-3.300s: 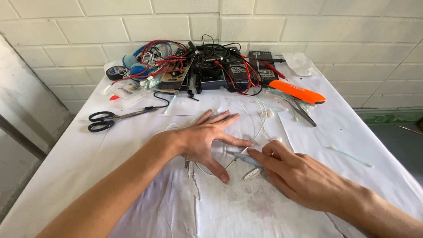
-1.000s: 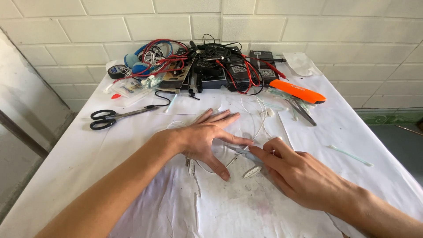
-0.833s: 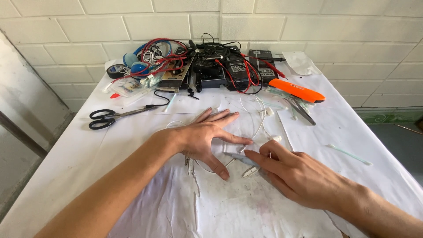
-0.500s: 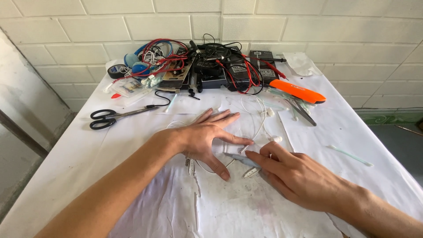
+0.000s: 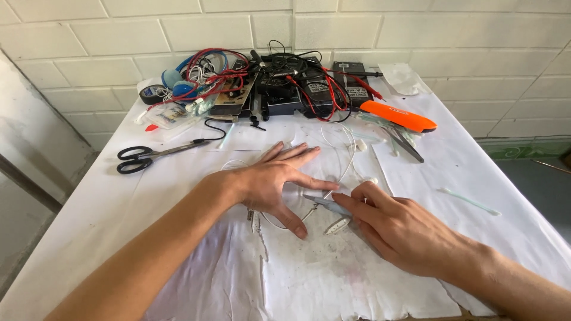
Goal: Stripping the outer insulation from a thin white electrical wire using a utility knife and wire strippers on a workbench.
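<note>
table: white sheet (image 5: 119,238), near half is open room for us
left hand (image 5: 270,181): spread flat on thin white cable (image 5: 348,160)
right hand (image 5: 404,229): we're pinching small grey blade (image 5: 324,204)

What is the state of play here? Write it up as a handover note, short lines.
Left hand: flat on the white sheet, fingers spread, pressing near the thin white earphone wire.
Right hand: fingertips on a thin grey piece; pinched or only pressed, I cannot tell.
Things: one white earbud lies just below the grey piece, another above the right hand.
Untouched: black scissors far left, orange tool at the back, tangle of cables by the wall.
</note>
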